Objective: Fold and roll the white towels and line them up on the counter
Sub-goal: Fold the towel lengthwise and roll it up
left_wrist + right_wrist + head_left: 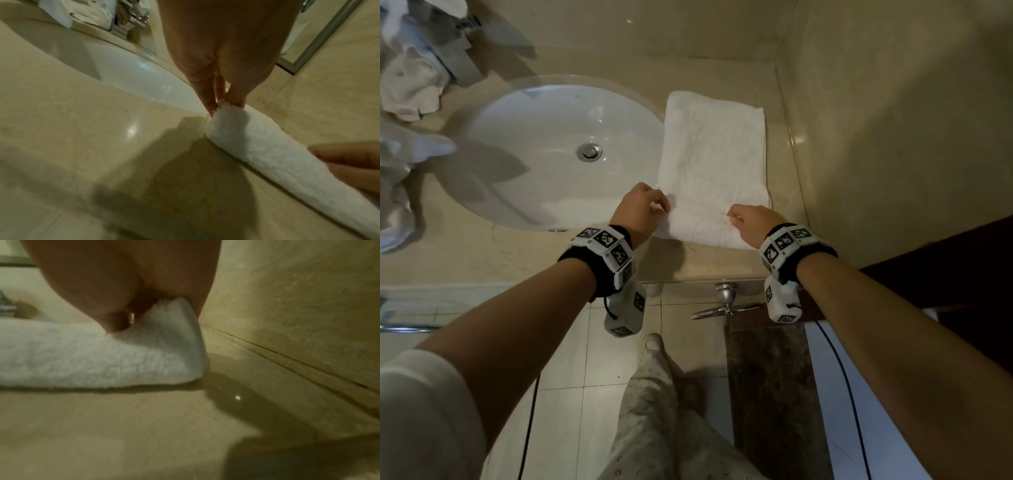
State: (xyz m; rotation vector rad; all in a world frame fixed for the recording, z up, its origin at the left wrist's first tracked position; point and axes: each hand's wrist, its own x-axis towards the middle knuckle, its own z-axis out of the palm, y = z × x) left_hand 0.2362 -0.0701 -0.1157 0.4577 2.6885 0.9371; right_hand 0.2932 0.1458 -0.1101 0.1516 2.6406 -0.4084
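Observation:
A white towel [714, 154], folded into a long strip, lies on the beige counter [482, 253] to the right of the sink, with its near end curled over into the start of a roll [257, 146]. My left hand [654, 205] pinches the near left corner of that curled edge [226, 107]. My right hand [736, 219] pinches the near right corner [164, 324], lifting it slightly off the counter.
A round white sink [565, 150] with a metal drain [589, 151] sits left of the towel. A heap of loose white towels [407, 78] lies at the far left. A beige wall [893, 137] bounds the counter on the right. A metal door handle [726, 301] sticks out below the counter edge.

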